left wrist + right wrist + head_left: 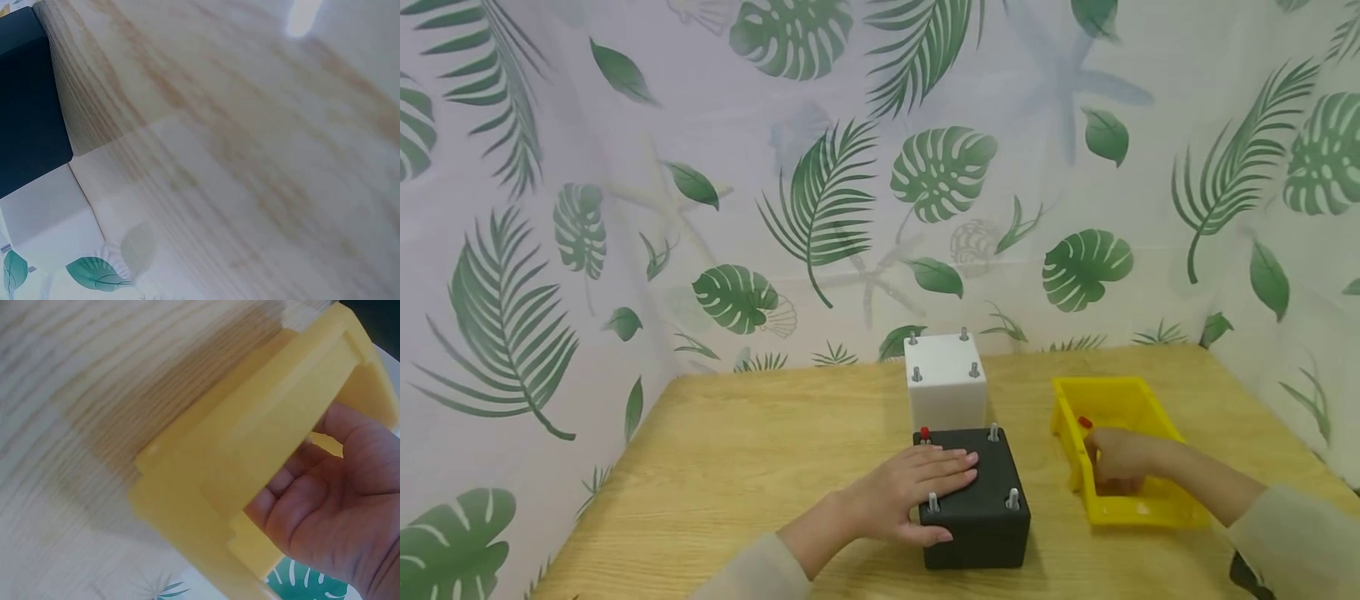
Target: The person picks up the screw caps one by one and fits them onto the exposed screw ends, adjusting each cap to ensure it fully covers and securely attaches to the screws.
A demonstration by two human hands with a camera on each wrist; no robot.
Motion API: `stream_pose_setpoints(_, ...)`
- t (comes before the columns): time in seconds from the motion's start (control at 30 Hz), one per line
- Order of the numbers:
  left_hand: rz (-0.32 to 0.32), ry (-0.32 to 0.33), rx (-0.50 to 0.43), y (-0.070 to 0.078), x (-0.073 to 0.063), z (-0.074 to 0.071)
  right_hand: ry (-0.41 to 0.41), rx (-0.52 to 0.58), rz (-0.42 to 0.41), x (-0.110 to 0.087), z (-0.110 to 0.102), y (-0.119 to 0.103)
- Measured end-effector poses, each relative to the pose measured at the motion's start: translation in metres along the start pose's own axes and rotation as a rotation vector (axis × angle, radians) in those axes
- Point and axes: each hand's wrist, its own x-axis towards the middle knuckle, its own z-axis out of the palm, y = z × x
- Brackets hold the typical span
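My left hand (917, 487) rests on top of a black block (977, 542), its fingers straight across the upper face and the thumb by the near side. Upright metal bolts (1012, 498) stand at the block's corners. A small red cap (925, 433) tops the far left one. My right hand (1123, 458) reaches down into a yellow bin (1150, 512). Its fingers are bent, and the bin wall hides the fingertips in the right wrist view, so whether they hold anything is unclear. Inside the bin, beside that hand, a small red piece (1085, 422) shows.
Behind the black block stands a white block (943, 362) with several upright bolts. A dark object (1247, 575) lies partly under the right sleeve. The wooden table (760, 433) meets a leaf-printed cloth (850, 208) at the back and sides.
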Motion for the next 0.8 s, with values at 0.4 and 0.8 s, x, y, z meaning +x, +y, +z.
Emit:
stream_pose_setpoints(0.4, -0.001, 0.017, -0.036, -0.0021, 0.0017, 0.001, -0.054, 0.173, 0.016, -0.0036, -0.002, 0.0098)
stream_pose_setpoints(0.8, -0.002, 0.01, -0.018, -0.0023, 0.0, 0.0001, -0.106, 0.218, 0.052, -0.0003, -0.0027, 0.0071)
